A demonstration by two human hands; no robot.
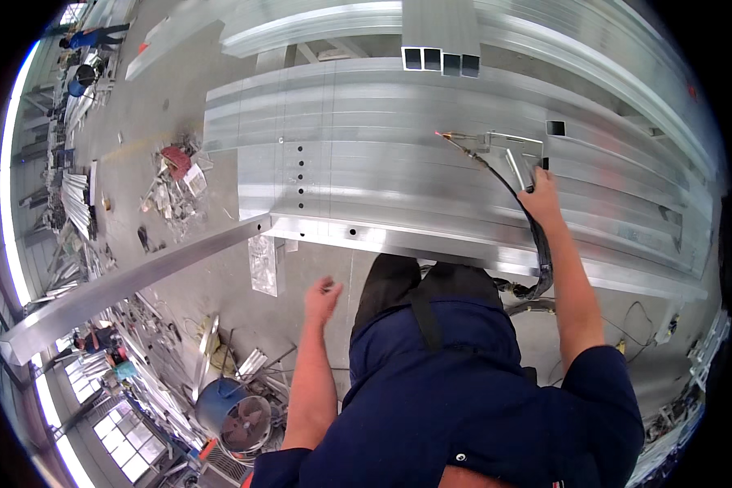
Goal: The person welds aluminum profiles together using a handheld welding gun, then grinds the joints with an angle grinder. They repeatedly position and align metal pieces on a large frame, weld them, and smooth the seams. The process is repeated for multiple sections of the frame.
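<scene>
Nearest to me I see the dark blue work shirt [496,390] of the person, and both bare forearms go up from it. The left hand [322,298] is loosely curled and holds nothing; it hangs in the air just below the front edge of the stack of aluminium profiles [398,175], not touching it. The two hands are well apart from each other.

The right hand [540,195] is further up and is closed around the grip of a handheld welding torch [496,149]. The torch lies over the top of the stack, and its nozzle points away to the left of this hand. At the tip [440,132] I see a small pink glow, very close to the metal surface; if it touches, I cannot tell. A thick black hose [537,244] runs from the torch back along the right forearm and bends down past the edge of the stack.

To the left of the left hand, one long aluminium beam [130,281] goes diagonally away from the corner of the stack. Below this hand, on the floor, stands a blue fan [234,415]. Beyond the right hand, on top of the stack, lie square tubes [441,58] with open ends. Far to the left of both hands there are metal scraps [175,183] on the concrete floor.
</scene>
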